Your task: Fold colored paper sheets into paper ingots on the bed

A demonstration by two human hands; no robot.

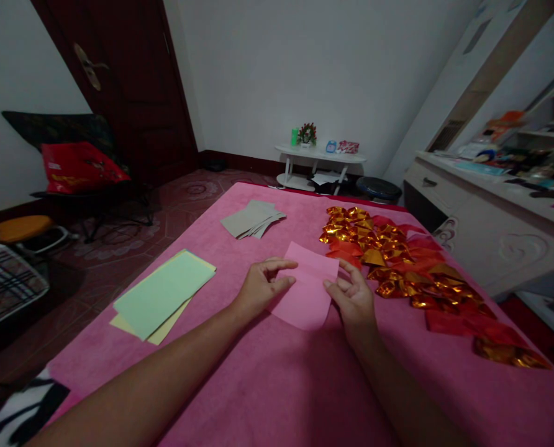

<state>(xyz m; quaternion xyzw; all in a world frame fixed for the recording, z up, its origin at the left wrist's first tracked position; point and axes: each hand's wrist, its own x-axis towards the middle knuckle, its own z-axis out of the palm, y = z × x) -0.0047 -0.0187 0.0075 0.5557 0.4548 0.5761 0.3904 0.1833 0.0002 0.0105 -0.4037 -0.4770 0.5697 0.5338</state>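
A sheet of pink paper (307,287) lies on the pink cloth-covered table (267,379), with a crease across its upper part. My left hand (262,287) pinches its left edge between thumb and fingers. My right hand (355,297) grips the right edge, fingers curled over the paper. Both hands rest close to the table's middle.
A stack of green and yellow sheets (164,294) lies to the left. Grey sheets (253,218) lie further back. A heap of folded gold and red foil pieces (398,254) spreads along the right. Beyond the table stand a small white side table (320,156), a dark door (132,87) and a dresser (491,230).
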